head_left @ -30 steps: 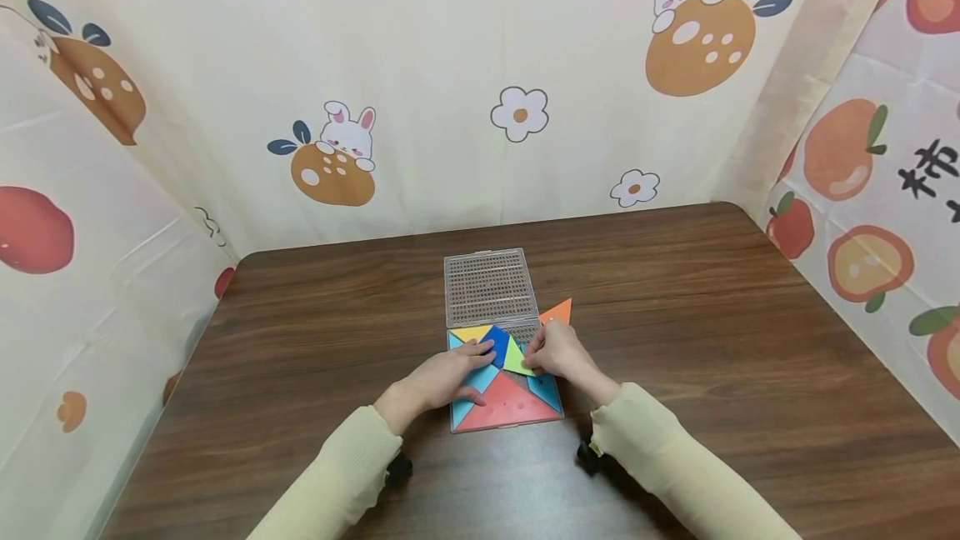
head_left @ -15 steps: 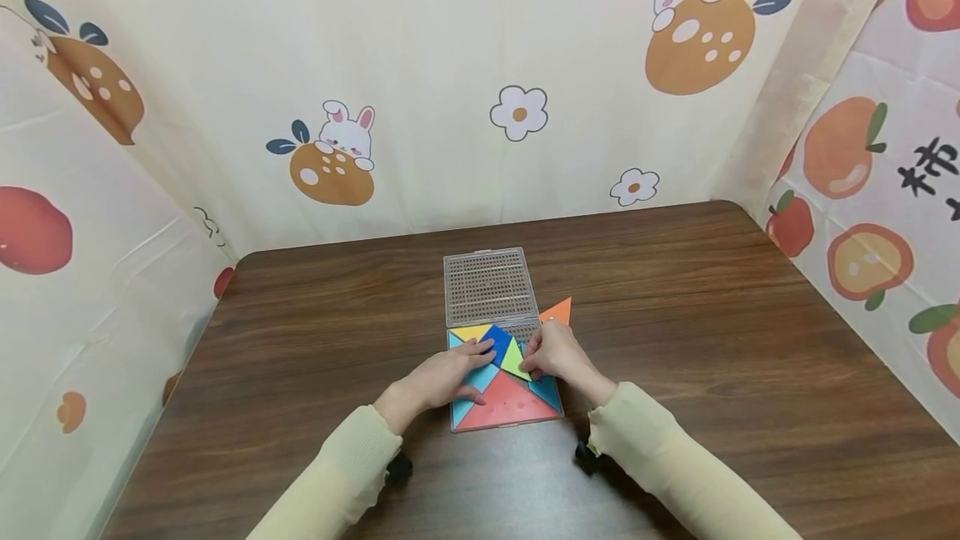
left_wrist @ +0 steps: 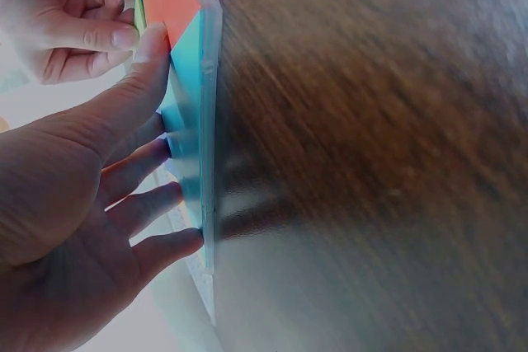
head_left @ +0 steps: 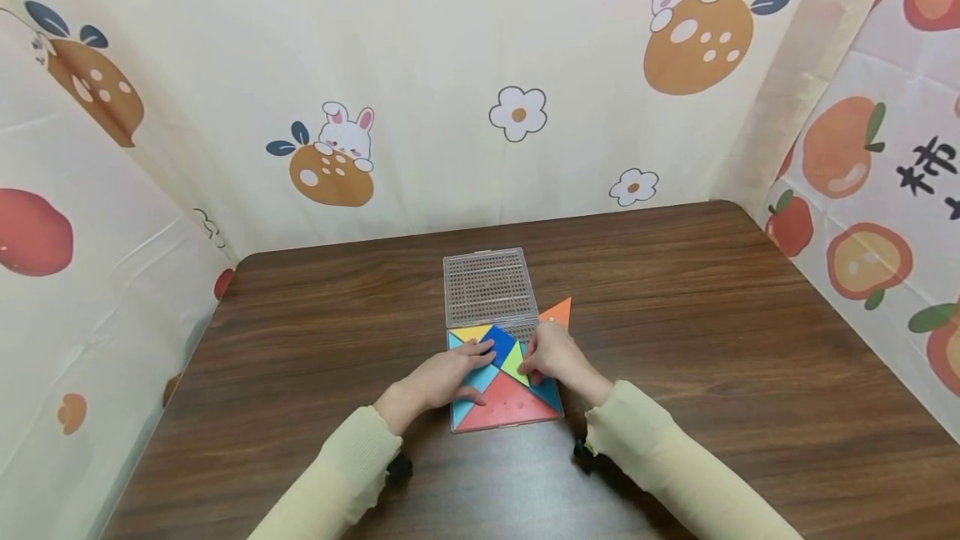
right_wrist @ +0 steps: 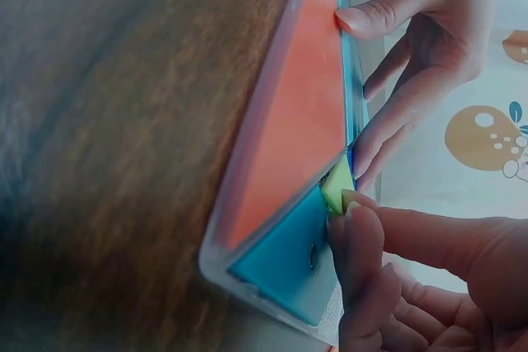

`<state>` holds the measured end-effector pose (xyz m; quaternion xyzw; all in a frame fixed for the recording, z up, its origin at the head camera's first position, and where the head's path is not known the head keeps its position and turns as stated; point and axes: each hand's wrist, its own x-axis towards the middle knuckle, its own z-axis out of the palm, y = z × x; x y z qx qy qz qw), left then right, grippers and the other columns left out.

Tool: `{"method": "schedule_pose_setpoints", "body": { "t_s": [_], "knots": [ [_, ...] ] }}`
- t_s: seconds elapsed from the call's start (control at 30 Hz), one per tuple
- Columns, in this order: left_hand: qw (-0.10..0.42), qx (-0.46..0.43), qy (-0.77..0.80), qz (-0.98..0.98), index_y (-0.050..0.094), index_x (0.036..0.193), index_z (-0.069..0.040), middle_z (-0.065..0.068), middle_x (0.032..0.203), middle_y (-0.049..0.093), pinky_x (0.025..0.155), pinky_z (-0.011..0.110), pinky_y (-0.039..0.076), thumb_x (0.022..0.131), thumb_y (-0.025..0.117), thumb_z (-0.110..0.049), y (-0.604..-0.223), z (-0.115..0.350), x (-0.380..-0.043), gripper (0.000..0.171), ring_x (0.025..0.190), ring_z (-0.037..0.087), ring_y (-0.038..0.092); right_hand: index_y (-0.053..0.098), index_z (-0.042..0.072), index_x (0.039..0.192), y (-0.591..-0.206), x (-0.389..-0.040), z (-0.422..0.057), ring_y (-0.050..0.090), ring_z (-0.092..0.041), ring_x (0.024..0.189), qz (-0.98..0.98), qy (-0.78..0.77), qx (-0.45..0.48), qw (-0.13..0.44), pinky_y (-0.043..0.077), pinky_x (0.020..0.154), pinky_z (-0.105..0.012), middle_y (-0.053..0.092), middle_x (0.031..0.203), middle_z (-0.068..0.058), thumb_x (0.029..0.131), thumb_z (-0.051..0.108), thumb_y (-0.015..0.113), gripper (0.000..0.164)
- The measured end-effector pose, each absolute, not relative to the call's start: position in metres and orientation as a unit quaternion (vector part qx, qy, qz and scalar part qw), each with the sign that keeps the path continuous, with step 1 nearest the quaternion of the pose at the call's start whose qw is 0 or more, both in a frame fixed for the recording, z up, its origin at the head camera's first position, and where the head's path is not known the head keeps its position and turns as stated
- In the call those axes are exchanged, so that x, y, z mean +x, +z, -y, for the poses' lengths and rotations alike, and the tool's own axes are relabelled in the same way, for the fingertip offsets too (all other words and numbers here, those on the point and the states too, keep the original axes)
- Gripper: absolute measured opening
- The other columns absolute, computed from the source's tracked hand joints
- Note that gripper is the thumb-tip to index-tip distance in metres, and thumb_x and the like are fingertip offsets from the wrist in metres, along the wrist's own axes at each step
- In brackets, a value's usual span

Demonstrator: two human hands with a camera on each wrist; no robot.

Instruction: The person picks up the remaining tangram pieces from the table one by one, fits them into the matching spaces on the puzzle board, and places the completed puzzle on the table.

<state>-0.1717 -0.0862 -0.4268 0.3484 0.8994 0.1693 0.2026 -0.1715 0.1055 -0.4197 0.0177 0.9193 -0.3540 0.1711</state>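
My left hand [head_left: 438, 377] lies with spread fingers over tangram pieces in a clear plastic case. Its fingertips rest on the blue square [head_left: 502, 346] and the light blue piece [left_wrist: 188, 133], while the thumb reaches the edge of the large red triangle [head_left: 506, 405]. Thumb and index finger of my right hand [head_left: 557, 355] pinch the yellow-green triangle [right_wrist: 338, 180]. That triangle sits between the blue square and the red triangle, with its outer corner hidden by the fingers. A teal piece [right_wrist: 285, 253] with a small hole lies in the case's near right corner, beneath the right hand.
An orange triangle [head_left: 557, 312] lies beyond my right hand, just outside the case. The case's dotted lid [head_left: 489, 288] is folded back flat on the wooden table [head_left: 337, 307]. A yellow piece [head_left: 467, 332] fills the far left corner. Printed curtains surround the table.
My right hand has shifted and turned the yellow-green triangle slightly, bringing it closer against the blue square and red triangle. The left hand has stayed in place.
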Motion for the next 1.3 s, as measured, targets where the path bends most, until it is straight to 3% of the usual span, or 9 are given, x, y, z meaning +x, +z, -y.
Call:
{"method": "schedule_pose_setpoints", "body": {
  "t_s": [0.5, 0.9, 1.3],
  "knots": [
    [0.199, 0.347, 0.164, -0.902, 0.041, 0.133, -0.009, 0.004, 0.141, 0.031, 0.096, 0.039, 0.033, 0.078, 0.065, -0.033, -0.4291, 0.0858, -0.1729, 0.065, 0.129, 0.025, 0.025, 0.059, 0.004, 0.053, -0.4203, -0.1696, -0.1056, 0.055, -0.013, 0.04, -0.929, -0.331, 0.001, 0.166, 0.046, 0.044, -0.023, 0.053, 0.044, -0.003, 0.066, 0.011, 0.078, 0.024],
    [0.191, 0.354, 0.15, -0.903, 0.042, 0.133, -0.008, 0.005, 0.141, 0.032, 0.094, 0.037, 0.035, 0.078, 0.065, -0.034, -0.4281, 0.0858, -0.1724, 0.065, 0.129, 0.024, 0.027, 0.062, 0.005, 0.059, -0.4217, -0.1696, -0.1069, 0.051, -0.013, 0.042, -0.925, -0.334, -0.013, 0.178, 0.042, 0.042, -0.019, 0.053, 0.049, -0.003, 0.07, 0.011, 0.075, 0.018],
    [0.163, 0.373, 0.106, -0.907, 0.046, 0.13, -0.005, 0.01, 0.137, 0.036, 0.093, 0.035, 0.037, 0.078, 0.065, -0.033, -0.4237, 0.0828, -0.1679, 0.062, 0.124, 0.024, 0.035, 0.064, 0.007, 0.061, -0.424, -0.171, -0.1142, 0.051, -0.011, 0.044, -0.919, -0.34, -0.087, 0.181, 0.044, 0.045, -0.022, 0.055, 0.054, 0.001, 0.072, 0.009, 0.073, 0.014]
  ]
}}
